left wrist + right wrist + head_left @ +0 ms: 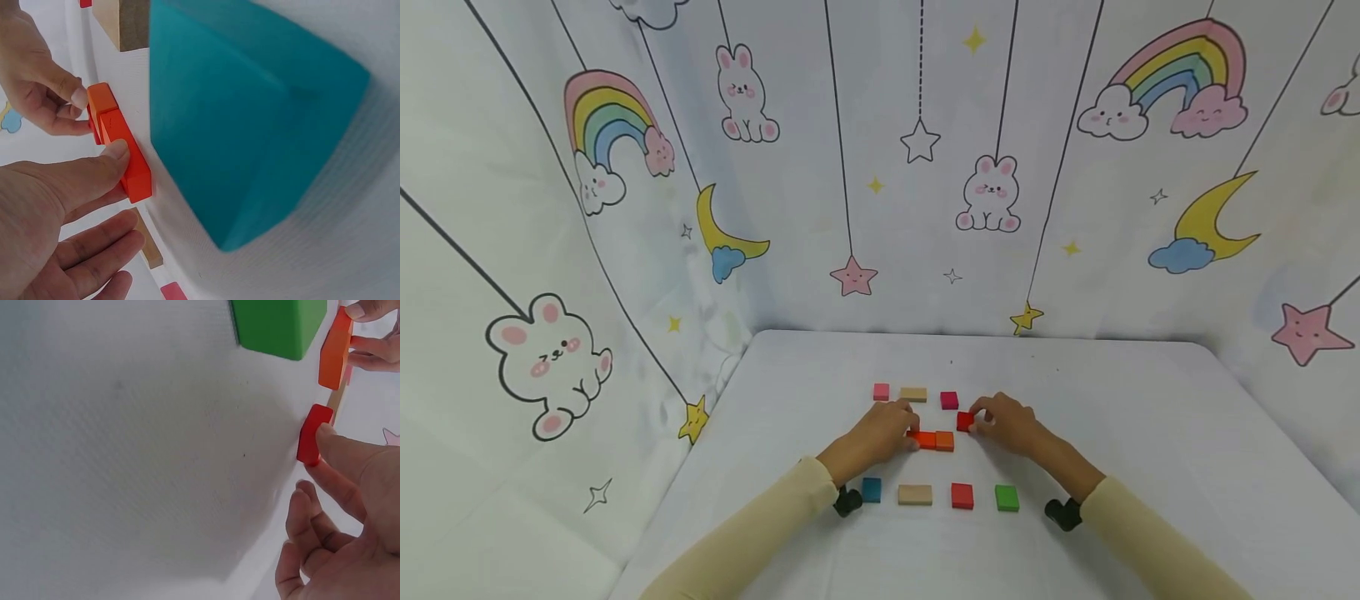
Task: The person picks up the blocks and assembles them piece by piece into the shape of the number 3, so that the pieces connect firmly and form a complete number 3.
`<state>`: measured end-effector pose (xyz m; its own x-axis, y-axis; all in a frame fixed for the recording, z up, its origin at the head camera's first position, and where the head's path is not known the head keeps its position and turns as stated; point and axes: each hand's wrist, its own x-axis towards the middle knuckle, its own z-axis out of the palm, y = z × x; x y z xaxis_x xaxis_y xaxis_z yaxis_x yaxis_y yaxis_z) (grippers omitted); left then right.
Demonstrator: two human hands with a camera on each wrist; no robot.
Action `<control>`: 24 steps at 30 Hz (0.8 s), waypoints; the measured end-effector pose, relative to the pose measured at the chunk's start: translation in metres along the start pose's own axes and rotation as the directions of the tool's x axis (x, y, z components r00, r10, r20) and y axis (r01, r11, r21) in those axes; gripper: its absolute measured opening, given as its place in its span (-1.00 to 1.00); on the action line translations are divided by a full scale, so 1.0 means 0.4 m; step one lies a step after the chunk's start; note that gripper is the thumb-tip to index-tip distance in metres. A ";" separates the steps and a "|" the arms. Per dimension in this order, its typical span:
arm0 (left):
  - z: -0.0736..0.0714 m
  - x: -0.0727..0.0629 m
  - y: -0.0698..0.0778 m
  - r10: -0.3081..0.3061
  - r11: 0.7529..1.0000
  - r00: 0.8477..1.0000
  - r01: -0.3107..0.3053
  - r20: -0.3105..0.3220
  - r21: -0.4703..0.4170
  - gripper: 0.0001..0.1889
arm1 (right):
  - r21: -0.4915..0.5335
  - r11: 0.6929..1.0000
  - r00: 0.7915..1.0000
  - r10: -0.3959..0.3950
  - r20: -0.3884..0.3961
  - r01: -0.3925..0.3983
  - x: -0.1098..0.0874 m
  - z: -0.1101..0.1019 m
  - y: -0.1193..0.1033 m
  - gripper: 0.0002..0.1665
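Left hand (880,431) pinches red-orange block (927,440), end to end with orange block (944,442) on white tabletop (1120,400). Right hand (1011,425) pinches red block (965,422) just beside. Careless bump from red block could skew unheld orange block, imo.

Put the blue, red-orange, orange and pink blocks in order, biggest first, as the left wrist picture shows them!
Blue block, looking extra big because it's so close
Red-orange block
Orange block
Pink block, partly cut off

White backdrop (917,217) with printed rainbows (1197,60)
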<state>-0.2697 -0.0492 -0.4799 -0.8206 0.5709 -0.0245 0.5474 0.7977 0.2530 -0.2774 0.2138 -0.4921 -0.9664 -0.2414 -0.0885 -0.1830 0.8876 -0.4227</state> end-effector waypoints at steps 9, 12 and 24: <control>0.001 0.001 -0.001 0.002 1.000 1.000 -0.002 0.001 -0.003 -0.73 | 0.026 0.999 1.000 -0.021 0.004 0.021 0.004 0.015 -0.010 -0.63; -0.001 0.000 0.001 0.000 1.000 1.000 0.000 0.000 -0.004 -0.73 | 0.036 0.999 1.000 -0.023 0.010 0.022 0.006 0.017 -0.014 -0.63; -0.001 -0.001 0.001 0.008 1.000 1.000 -0.008 -0.002 0.015 -0.73 | 0.060 0.997 0.998 -0.055 0.022 0.054 0.000 0.014 -0.030 -0.65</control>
<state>-0.2693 -0.0490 -0.4796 -0.8166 0.5768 -0.0206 0.5562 0.7961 0.2384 -0.2742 0.2008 -0.4918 -0.9506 -0.2987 -0.0845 -0.2237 0.8480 -0.4805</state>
